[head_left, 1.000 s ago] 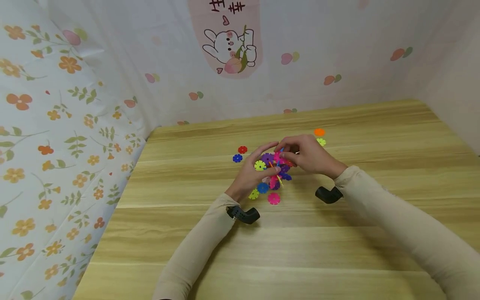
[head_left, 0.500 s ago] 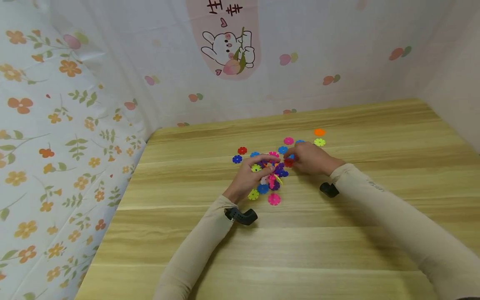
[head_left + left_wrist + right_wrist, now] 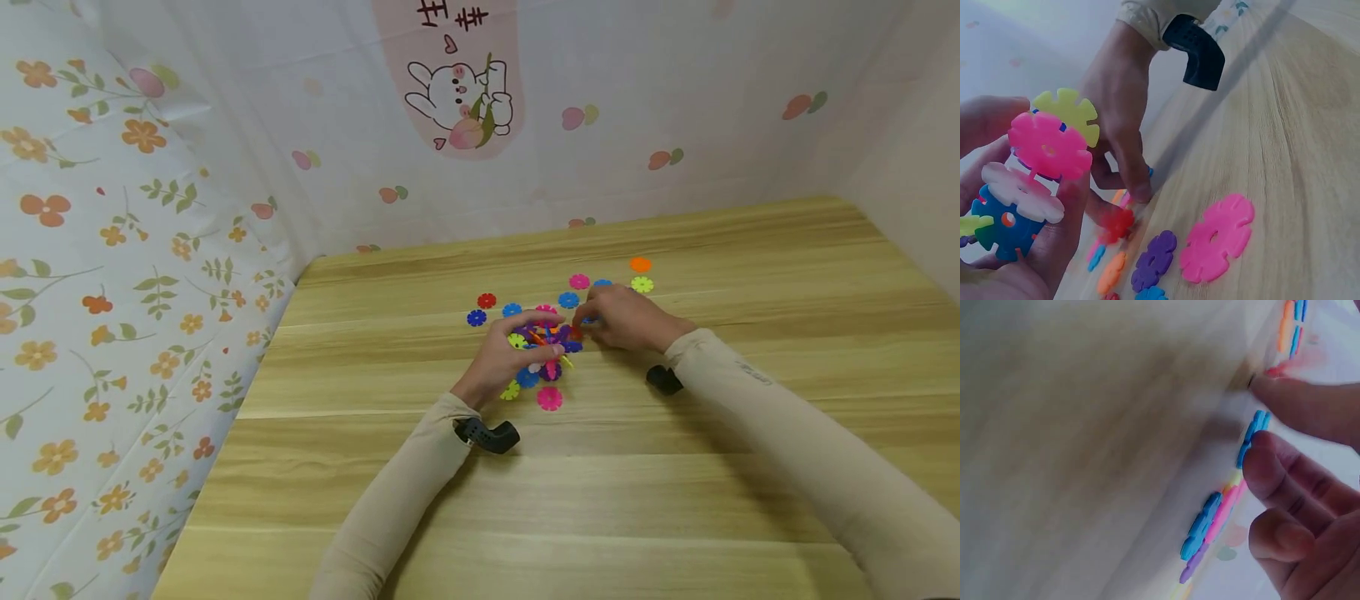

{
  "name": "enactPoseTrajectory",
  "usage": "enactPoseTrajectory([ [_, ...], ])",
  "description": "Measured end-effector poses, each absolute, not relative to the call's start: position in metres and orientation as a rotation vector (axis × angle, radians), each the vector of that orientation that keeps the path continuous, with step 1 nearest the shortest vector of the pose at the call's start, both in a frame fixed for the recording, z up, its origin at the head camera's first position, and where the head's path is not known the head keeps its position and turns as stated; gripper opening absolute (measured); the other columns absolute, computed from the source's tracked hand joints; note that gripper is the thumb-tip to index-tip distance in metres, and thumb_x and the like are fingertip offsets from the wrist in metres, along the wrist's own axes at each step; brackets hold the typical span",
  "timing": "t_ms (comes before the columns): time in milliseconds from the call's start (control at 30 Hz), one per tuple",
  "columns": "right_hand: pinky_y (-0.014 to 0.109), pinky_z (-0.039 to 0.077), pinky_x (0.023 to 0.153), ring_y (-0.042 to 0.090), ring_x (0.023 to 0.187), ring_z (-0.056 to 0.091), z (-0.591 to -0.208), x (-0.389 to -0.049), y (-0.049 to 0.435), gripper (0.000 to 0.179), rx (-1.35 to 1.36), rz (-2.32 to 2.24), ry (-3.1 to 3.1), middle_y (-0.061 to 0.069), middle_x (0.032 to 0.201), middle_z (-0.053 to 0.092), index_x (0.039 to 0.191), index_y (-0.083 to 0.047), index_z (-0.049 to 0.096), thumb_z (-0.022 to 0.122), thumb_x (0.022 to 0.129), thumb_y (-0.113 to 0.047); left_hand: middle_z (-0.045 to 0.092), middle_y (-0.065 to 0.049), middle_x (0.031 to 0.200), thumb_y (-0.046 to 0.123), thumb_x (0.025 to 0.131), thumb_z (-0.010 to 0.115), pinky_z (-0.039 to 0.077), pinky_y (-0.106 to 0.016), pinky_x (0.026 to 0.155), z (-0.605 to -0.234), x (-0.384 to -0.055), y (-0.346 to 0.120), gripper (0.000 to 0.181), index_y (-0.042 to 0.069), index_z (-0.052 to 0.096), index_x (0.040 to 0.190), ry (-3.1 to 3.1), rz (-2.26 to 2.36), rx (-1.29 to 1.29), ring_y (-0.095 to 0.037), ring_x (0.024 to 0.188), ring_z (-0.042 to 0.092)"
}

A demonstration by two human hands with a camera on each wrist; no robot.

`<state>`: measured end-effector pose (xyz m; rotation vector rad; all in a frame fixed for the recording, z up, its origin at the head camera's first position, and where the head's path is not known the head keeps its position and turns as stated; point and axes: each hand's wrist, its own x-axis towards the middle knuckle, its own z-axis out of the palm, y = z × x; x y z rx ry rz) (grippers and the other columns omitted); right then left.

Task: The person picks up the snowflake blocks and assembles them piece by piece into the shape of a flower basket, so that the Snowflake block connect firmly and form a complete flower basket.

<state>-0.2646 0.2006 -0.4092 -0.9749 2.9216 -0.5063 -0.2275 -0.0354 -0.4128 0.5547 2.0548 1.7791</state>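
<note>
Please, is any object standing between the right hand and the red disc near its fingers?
Nothing visible does: in the left wrist view, the red disc is right at the fingertips of the right hand. It is too blurred to tell whether they grip it.

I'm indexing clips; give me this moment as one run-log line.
left hand: holds disc cluster | right hand: pinches red disc | on table: pink disc, purple disc

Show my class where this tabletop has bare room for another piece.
In the head view, the tabletop is bare between the left sleeve and right sleeve, below the lowest pink disc; right of the orange disc; and left of the dark blue disc. It is crowded around the left hand and right hand, where discs cluster.
</note>
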Motion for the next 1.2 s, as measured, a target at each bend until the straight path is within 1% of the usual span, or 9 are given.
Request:
enactPoseTrajectory([
  [133,0.04,0.056,0.079,0.02,0.083,0.061,-0.41,-0.262,0.198,0.023,-1.003,-0.549,2.877,0.008,0.098,0.07,0.105,-0.009,0.077,0.082,0.083,-0.013,0.057,-0.001,0.141,0.017,0.092,0.074,0.033,-0.053,0.118,-0.415,-0.23,-0.037,0.04,0.015,0.065,0.131,2.045,1.791,0.537,-0.018,0.14,0.04],
  [233,0.039,0.056,0.08,0.02,0.084,0.062,-0.411,-0.262,0.192,0.029,-0.998,-0.59,2.854,0.009,0.101,0.07,0.111,-0.006,0.075,0.081,0.084,-0.016,0.057,-0.001,0.141,0.016,0.092,0.073,0.033,-0.051,0.117,-0.415,-0.232,-0.04,0.039,0.013,0.064,0.13,2.028,1.822,0.53,-0.018,0.14,0.039],
  [367,0.036,0.054,0.074,0.019,0.08,0.058,-0.414,-0.264,0.183,0.023,-1.022,-0.577,2.862,0.009,0.094,0.068,0.104,-0.004,0.077,0.081,0.084,-0.017,0.057,-0.002,0.14,0.013,0.093,0.071,0.045,-0.037,0.106,-0.412,-0.234,-0.044,0.041,0.008,0.062,0.132,1.995,1.871,0.536,-0.019,0.14,0.039],
  [500,0.033,0.05,0.071,0.017,0.077,0.055,-0.416,-0.266,0.181,0.007,-0.977,-0.67,2.833,0.006,0.088,0.067,0.088,-0.007,0.075,0.08,0.083,-0.009,0.055,0.0,0.142,0.013,0.093,0.071,0.052,-0.025,0.086,-0.411,-0.233,-0.044,0.041,0.01,0.062,0.133,1.966,1.877,0.542,-0.016,0.136,0.042],
  [667,0.031,0.051,0.07,0.017,0.074,0.059,-0.411,-0.262,0.193,0.011,-0.79,-0.974,2.733,0.004,0.086,0.072,0.088,-0.01,0.072,0.07,0.09,0.0,0.052,-0.006,0.145,0.01,0.097,0.066,0.047,-0.018,0.07,-0.412,-0.233,-0.042,0.041,0.005,0.059,0.137,1.849,1.921,0.523,-0.009,0.106,0.054],
  [833,0.031,0.052,0.062,0.03,0.071,0.062,-0.396,-0.247,0.202,0.008,-0.497,-1.335,2.596,0.011,0.086,0.071,0.101,-0.005,0.071,0.065,0.097,-0.008,0.054,-0.013,0.14,0.004,0.1,0.057,0.034,-0.019,0.056,-0.415,-0.235,-0.04,0.037,-0.002,0.058,0.137,1.715,2.005,0.483,-0.009,0.075,0.048],
  [967,0.04,0.057,0.064,0.038,0.073,0.066,-0.383,-0.236,0.199,0.016,-0.385,-1.584,2.479,0.011,0.084,0.07,0.11,-0.002,0.069,0.065,0.098,-0.012,0.057,-0.01,0.133,0.006,0.102,0.054,0.04,-0.018,0.063,-0.415,-0.235,-0.039,0.032,-0.004,0.062,0.131,1.703,2.038,0.469,-0.009,0.077,0.05],
  [1100,0.038,0.061,0.069,0.029,0.071,0.071,-0.376,-0.23,0.19,0.019,-0.38,-1.689,2.447,0.01,0.087,0.07,0.113,0.0,0.069,0.065,0.097,-0.011,0.056,-0.011,0.135,0.007,0.103,0.052,0.05,-0.015,0.08,-0.415,-0.234,-0.037,0.032,-0.006,0.061,0.131,1.686,2.072,0.469,-0.01,0.1,0.058],
  [1200,0.034,0.061,0.066,0.02,0.066,0.07,-0.376,-0.227,0.185,0.018,-0.362,-1.737,2.468,0.013,0.087,0.069,0.112,0.003,0.069,0.064,0.097,-0.007,0.055,-0.008,0.136,0.006,0.103,0.052,0.049,-0.015,0.077,-0.415,-0.233,-0.036,0.034,-0.004,0.059,0.135,1.696,2.078,0.468,-0.01,0.101,0.058],
])
